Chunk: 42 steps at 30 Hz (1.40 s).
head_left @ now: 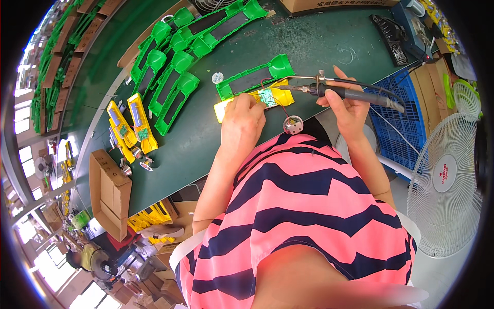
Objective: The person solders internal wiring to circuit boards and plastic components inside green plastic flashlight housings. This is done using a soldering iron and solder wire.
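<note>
Left hand (242,119) is curled, fingers pressed down on a yellow plastic housing half (252,100) w/ a small green circuit board (267,97) set in it; it pins the piece flat near the front edge of the dark green matte bench top (319,46). Red wires run off the board to a small round silver reflector disc (293,124), which lies just past the bench's front edge, near the person's pink-and-navy striped top.

Right hand (347,105) is closed around the dark grip of a soldering iron (355,94), thumb & fingers wrapped; the metal shaft points left w/ the tip at the circuit board. A grey cord trails off the handle's right end.

Just behind the yellow piece lies a bright green glossy plastic housing shell (254,76), long w/ a flared cup end, dark panel inside. More green shells of the same shape (180,62) lie in rows toward the bench's far left corner. Two more yellow housings w/ boards (131,129) lie by the left edge, small silver discs beside them.

An open brown cardboard box (110,193) sits at the bench's near left corner; contents can't be told. Right of the bench: blue plastic lattice crate (396,113) & a white wire-guard fan (445,180).
</note>
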{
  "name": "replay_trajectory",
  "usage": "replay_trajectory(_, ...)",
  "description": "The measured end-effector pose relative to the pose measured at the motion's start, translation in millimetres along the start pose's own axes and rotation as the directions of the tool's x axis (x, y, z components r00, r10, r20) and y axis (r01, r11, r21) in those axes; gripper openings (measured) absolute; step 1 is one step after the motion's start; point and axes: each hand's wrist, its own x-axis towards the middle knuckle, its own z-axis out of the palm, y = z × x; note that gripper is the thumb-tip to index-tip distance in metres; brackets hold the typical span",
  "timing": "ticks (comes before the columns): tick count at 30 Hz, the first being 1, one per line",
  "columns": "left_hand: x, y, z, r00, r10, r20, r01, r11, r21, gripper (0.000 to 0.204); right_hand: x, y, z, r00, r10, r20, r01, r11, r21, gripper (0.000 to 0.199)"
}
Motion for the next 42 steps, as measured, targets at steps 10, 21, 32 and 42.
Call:
replay_trajectory(10, 33, -72, -7, 0.945, -0.326, -0.024, 0.317, 0.893, 0.319, 0.021, 26, 1, -15, 0.886, -0.416, 0.206, 0.454, 0.869, -0.198, 0.019)
replay_trajectory(21, -44, -42, -4, 0.972, -0.174, -0.157, 0.148, 0.975, -0.167, 0.046, 138, 23, 10, 0.352, -0.607, 0.712, 0.936, 0.247, -0.252, 0.036)
replay_trajectory(32, 32, -124, -131, 0.898, -0.323, -0.298, 0.393, 0.894, 0.215, 0.051, 197, 79, 41, 0.134, -0.315, 0.94, 0.99, 0.087, -0.112, 0.042)
replay_trajectory(42, 207, -350, -47, 0.54, -0.73, -0.419, 0.832, 0.538, 0.137, 0.059, 204, 81, 48, 0.284, -0.153, 0.946, 0.944, 0.218, -0.248, 0.046)
